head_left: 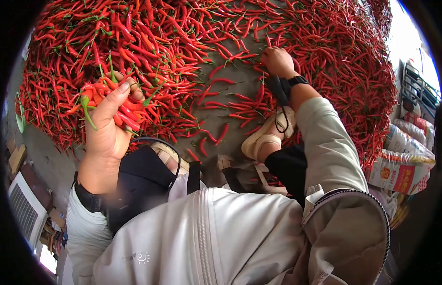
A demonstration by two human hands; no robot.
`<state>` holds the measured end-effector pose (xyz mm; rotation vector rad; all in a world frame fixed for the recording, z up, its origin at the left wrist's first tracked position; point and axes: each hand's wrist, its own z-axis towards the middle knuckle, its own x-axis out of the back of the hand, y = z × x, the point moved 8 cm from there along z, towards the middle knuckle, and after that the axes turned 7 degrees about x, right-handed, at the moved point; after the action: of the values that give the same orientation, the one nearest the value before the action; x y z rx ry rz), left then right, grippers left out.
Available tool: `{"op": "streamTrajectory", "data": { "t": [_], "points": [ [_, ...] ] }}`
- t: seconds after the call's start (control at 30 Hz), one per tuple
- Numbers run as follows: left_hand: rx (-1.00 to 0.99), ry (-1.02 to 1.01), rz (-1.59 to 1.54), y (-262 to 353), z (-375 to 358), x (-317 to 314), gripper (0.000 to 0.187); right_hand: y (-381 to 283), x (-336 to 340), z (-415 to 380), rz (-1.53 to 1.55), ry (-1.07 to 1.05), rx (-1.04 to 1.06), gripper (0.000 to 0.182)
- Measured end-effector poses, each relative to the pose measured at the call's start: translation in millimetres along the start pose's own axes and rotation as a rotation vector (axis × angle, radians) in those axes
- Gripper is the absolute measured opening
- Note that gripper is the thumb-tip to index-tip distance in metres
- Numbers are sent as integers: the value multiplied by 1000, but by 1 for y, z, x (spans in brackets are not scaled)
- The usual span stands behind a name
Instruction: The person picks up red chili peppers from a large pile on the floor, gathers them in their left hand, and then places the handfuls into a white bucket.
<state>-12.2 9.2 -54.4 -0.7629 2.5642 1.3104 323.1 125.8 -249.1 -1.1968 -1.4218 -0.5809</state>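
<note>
My left hand (109, 111) is closed around a bunch of red chili peppers (127, 114), their green stems poking out between the thumb and fingers. It is held up in front of the large heap of red chilies (168, 33) on the left. Farther out, my right hand (279, 61) reaches down to the edge of the right-hand spread of chilies (344, 76). Its fingers are curled, and their tips are hidden, so whatever they pinch cannot be made out. A dark watch (298, 80) is on that wrist, with a black strap-like item (278, 90) beside it.
Loose chilies (213, 104) lie on the grey floor (190, 142) between the two heaps. My sandalled foot (271, 135) is close to the right heap. Printed sacks (401, 166) stand at the right, near a blue rack (418, 85). A white louvred panel (27, 206) is at far left.
</note>
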Motion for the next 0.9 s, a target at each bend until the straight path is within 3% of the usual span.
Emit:
{"op": "streamTrajectory", "data": {
  "t": [0.1, 0.23, 0.43, 0.67, 0.9],
  "points": [
    [3, -2, -12, -2, 1, -1, 20, -11, -10, 1, -196, -51, -126, 37],
    [35, -28, 54, -5, 2, -1, 23, 8, -24, -1, -5, -1, -259, 33],
    [-22, 13, 45, -2, -1, -3, 21, 17, -39, -10, -6, -105, -100, 22],
    [-22, -11, 34, -1, 1, -9, 19, 15, -41, -19, 4, -287, -233, 26],
    [-12, -9, 18, -2, -8, -7, 18, 3, -22, 19, 36, -168, -34, 23]
  ]
}}
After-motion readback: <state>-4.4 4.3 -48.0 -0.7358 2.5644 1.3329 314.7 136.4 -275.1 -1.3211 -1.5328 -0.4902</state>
